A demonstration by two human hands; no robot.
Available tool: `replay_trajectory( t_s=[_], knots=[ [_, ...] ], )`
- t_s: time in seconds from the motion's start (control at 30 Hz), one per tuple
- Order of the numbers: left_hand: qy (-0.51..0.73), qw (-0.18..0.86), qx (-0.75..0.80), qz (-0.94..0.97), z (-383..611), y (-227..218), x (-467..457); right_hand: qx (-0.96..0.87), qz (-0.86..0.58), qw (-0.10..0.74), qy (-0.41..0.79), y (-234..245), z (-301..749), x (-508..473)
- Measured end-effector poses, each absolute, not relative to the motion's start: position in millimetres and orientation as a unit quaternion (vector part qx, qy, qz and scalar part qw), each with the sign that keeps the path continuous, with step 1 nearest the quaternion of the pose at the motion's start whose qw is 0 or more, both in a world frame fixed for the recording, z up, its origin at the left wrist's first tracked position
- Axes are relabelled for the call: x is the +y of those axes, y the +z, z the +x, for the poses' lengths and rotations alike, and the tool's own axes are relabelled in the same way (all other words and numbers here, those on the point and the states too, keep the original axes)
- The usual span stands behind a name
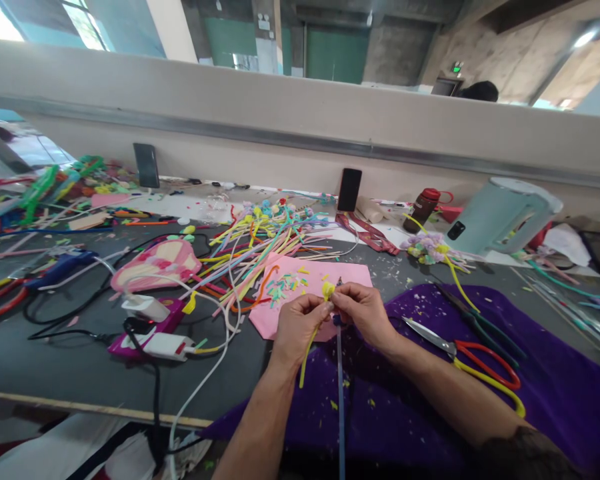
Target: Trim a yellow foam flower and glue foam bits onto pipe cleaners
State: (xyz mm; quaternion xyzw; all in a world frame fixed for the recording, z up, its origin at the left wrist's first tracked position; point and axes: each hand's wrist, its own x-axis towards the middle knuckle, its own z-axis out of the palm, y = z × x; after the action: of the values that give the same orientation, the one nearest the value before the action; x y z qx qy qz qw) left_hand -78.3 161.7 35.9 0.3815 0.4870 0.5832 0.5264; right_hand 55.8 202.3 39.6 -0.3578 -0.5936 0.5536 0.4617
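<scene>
My left hand (300,327) pinches a small yellow fuzzy flower (328,289), whose yellow stem (307,360) hangs below the fingers. From the other side, the closed fingertips of my right hand (364,312) grip the same flower near its base. Under and behind the hands lies a pink sheet (349,270) scattered with green and yellow clippings (286,285). A thin pale blue strip (341,407) runs down between my forearms. To the right, scissors (473,360) with red and yellow handles and dark green pliers (483,325) rest on a purple cloth (550,380).
Pipe cleaners (253,257) are heaped behind the pink sheet. A magenta power strip (173,323) with cables and a blue glue gun (63,270) are left. Phones (350,189) lean at the back. A bottle (425,210), a kettle (503,220) and a flower bunch (427,247) stand right.
</scene>
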Motion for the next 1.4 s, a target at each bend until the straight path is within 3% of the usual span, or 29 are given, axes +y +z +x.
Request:
replay_trajectory(
  t_s=[0.7,0.97,1.27,1.4],
  knots=[
    [0.584,0.586,0.460,0.322,-82,40,161,-0.607,-0.330,0.416,0.592,48,61,201],
    [0.588,0.597,0.453,0.304,-83,40,160,-0.601,-0.341,0.438,0.575,46,62,200],
    [0.638,0.561,0.432,0.303,-83,36,163,-0.604,-0.313,0.351,0.644,42,50,191],
    [0.631,0.571,0.425,0.307,-80,35,162,-0.603,-0.297,0.359,0.647,39,45,189]
  ],
)
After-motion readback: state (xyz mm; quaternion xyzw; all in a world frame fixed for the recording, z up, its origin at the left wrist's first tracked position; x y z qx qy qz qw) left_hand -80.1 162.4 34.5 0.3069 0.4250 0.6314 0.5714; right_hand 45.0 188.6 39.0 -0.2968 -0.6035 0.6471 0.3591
